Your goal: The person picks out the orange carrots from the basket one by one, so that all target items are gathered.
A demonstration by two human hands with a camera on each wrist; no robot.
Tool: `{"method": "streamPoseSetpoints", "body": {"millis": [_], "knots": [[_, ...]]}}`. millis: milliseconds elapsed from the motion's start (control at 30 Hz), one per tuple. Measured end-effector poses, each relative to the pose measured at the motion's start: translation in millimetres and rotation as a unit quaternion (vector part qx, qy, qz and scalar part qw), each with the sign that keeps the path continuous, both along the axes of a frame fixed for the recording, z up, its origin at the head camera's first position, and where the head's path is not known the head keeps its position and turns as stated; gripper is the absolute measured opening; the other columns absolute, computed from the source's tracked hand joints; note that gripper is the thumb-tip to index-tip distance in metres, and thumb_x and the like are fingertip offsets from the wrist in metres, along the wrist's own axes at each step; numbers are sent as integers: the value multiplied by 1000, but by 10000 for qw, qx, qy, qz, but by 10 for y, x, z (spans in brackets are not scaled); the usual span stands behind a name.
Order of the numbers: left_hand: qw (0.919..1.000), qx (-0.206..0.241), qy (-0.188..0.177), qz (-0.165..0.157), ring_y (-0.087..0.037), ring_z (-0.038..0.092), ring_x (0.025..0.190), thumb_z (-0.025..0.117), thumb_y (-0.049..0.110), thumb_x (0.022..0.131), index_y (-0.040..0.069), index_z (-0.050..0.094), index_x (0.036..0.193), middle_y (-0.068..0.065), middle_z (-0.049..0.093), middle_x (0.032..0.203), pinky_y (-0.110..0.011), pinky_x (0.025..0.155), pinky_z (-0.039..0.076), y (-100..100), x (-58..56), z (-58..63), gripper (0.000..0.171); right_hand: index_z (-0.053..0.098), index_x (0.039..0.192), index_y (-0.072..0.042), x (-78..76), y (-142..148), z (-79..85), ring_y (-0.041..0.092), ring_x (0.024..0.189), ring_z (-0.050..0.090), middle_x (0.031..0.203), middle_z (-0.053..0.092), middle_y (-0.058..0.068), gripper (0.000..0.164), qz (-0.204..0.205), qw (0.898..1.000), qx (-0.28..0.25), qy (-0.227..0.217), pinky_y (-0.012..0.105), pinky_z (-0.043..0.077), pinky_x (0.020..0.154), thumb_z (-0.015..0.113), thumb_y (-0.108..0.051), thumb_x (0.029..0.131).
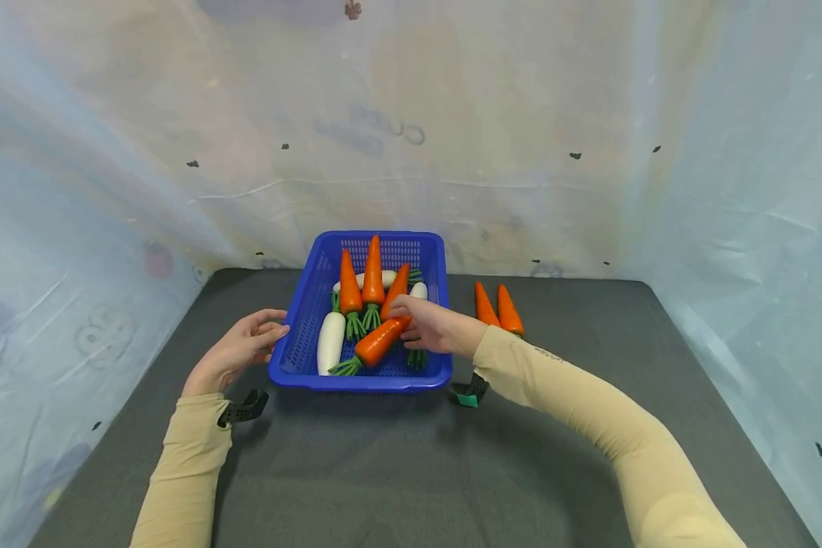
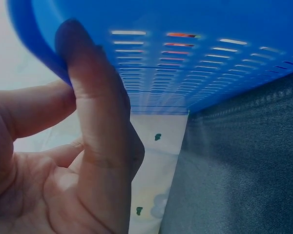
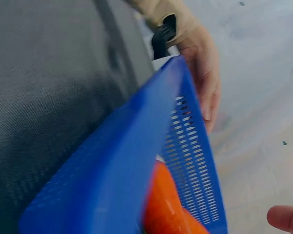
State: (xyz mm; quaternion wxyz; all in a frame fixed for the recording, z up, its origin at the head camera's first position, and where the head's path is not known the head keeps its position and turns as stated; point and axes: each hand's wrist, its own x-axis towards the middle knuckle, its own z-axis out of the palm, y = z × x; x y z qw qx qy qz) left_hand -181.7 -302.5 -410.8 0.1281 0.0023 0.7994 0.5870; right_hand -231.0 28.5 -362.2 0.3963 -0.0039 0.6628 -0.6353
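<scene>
Left hand (image 1: 236,346) is pinching the rim of the blue rectangular slotted-plastic basket (image 1: 356,381) at 9 o'clock, thumb and fingers closing around it, while the right hand (image 1: 433,326) is curving its fingers over the tip of a glossy orange tapered carrot (image 1: 378,345) lying inside at 5 o'clock, green stems pointing to 8; can't tell if it's gripping. More smooth carrots (image 1: 373,278) and white radishes (image 1: 331,342) are filling the basket. Grey cloth-textured table (image 1: 383,472) is leaving wide room toward 6 o'clock, two pointed carrots (image 1: 510,312) are narrowing 3 o'clock, and a creased plastic sheet (image 1: 486,106) is bounding 12.
</scene>
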Motion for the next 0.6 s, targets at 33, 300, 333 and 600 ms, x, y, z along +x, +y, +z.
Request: {"method": "streamPoseSetpoints", "body": {"millis": [33,300,333,600], "knots": [[10000,2,-4,24,-20,62,85,56,34,97,2,30,142,-18,58,112,-34,74,53,0,-3,1,62,37,145,-2,-3,-4,16,39,136,23,151,21,20,58,26,10000,-65,33,47,23,109,43,-33,97],[10000,10,21,1,-20,62,86,56,35,97,1,30,142,-18,58,113,-34,74,53,-9,-4,19,62,43,142,-4,-126,-87,81,38,139,21,151,19,20,55,229,9996,-162,106,46,20,111,41,-40,100],[10000,6,29,-14,-19,62,86,56,35,97,1,29,143,-19,57,113,-34,74,53,-8,0,19,63,44,141,-4,-148,-100,74,38,139,21,151,19,20,55,229,9995,-176,103,47,19,111,41,-41,100],[10000,1,19,20,-21,62,86,56,34,97,2,32,141,-17,59,111,-35,74,52,-6,13,-10,59,43,140,1,-240,-246,-7,40,136,26,150,23,21,56,220,9996,-152,117,48,23,109,43,-39,100]]}}
